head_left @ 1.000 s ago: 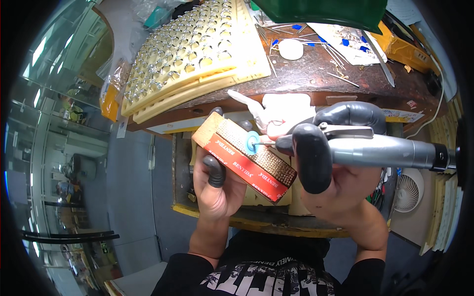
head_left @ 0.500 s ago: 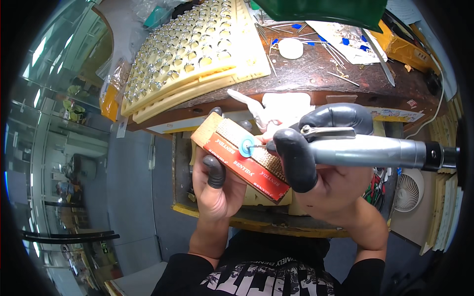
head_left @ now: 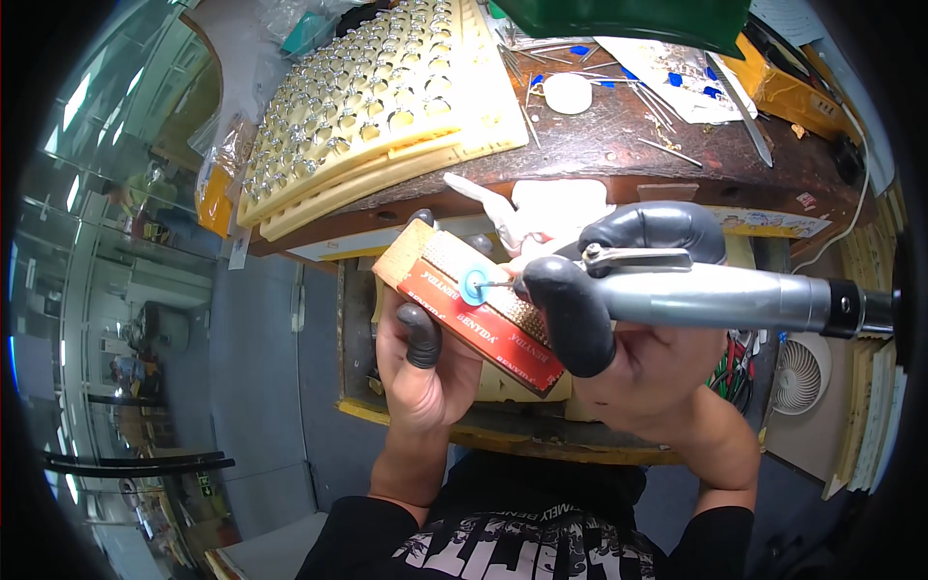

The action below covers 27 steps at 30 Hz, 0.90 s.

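Note:
My left hand (head_left: 425,372), with black finger cots on it, grips a wooden block (head_left: 491,335) with a red printed label along its side. The block's upper face has a rough, gold-coloured, bristly or gritty strip (head_left: 447,254); I cannot tell its material. My right hand (head_left: 657,362), with black cots on thumb and fingers, is closed round a silver rotary handpiece (head_left: 725,294). A small blue disc (head_left: 475,284) on the handpiece's thin shaft lies against that strip, near the label's edge. The far fingers of my left hand are partly hidden behind the block.
A cream tray (head_left: 387,155) holding rows of rings stands on the dark wooden bench (head_left: 599,145). Thin metal burs, a white round lid (head_left: 567,94) and tweezers (head_left: 744,116) lie farther right. A green lamp shade (head_left: 638,21) hangs above. Below is an open drawer (head_left: 503,443); a white fan (head_left: 800,375) stands right.
The handpiece and its blue disc have shifted slightly left along the strip. The block, still in my left hand, has hardly moved.

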### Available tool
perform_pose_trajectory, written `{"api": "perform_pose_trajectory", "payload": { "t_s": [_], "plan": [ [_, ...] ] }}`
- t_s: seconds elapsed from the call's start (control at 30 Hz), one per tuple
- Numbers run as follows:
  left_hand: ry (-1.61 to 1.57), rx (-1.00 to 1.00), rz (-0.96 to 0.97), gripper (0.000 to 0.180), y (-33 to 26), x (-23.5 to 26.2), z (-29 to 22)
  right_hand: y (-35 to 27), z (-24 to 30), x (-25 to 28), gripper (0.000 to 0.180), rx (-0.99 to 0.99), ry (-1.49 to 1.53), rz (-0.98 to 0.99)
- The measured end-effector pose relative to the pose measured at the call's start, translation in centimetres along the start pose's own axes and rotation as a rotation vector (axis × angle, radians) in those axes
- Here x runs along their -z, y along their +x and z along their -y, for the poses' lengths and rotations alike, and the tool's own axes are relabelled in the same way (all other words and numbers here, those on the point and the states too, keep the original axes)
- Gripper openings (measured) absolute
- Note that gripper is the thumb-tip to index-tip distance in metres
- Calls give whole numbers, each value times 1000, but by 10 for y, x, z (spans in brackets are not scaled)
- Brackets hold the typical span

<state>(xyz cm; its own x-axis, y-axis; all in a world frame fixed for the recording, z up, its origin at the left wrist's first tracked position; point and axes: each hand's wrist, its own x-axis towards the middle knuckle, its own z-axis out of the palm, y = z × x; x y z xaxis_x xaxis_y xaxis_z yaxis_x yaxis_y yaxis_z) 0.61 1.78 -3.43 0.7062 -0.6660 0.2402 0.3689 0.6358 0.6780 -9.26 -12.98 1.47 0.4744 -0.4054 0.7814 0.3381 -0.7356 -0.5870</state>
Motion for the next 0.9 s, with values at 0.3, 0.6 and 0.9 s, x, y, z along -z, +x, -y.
{"api": "perform_pose_trajectory", "payload": {
  "t_s": [0.3, 0.6, 0.9],
  "plan": [
    [-27, 0, -2, 61, 1, 1, 2, 0, -1, 0, 4, 5, -4, 4],
    [-19, 0, 16, 60, 1, 1, 1, 0, -1, 0, 5, 21, -26, -19],
    [-14, 0, 14, 61, 0, 2, 0, -1, -1, 0, 4, -15, -10, 18]
  ]
}}
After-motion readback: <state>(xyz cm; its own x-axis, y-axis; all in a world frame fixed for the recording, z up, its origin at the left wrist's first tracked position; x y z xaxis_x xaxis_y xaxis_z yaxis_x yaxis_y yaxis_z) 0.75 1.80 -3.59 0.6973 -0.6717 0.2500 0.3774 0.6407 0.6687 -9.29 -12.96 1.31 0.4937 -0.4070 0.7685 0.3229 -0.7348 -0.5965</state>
